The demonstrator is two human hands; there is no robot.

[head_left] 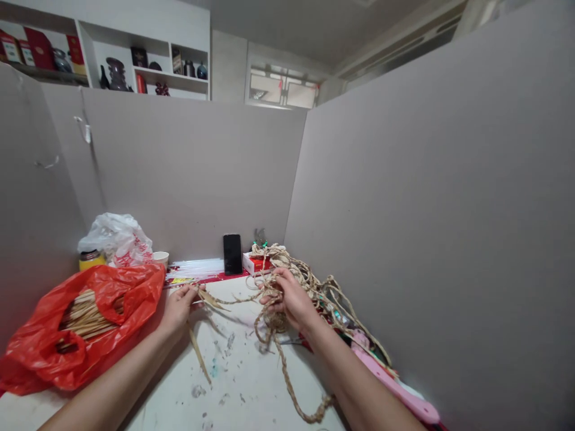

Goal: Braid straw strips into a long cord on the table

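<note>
My left hand (180, 306) is closed in a pinch on the loose end of a braided straw rope. Pale flat straw strips (198, 353) stick out from that end and hang toward the table. From there the thin braid (233, 300) runs across to my right hand (291, 299), whose fingers are wrapped round a looped bundle of the same rope. A thicker length of straw rope (287, 383) drops below the right hand and curls on the white tabletop (242, 371). Behind the right hand lies a large heap of coiled rope (309, 272).
A red plastic bag (139, 293) holding straw strips (87, 317) stands at left. Behind it are a white plastic bag (114, 233), a yellow jar (91, 260) and a paper cup (160, 258). A black phone (232, 254) leans upright at the back. Grey partitions (193, 173) enclose the table.
</note>
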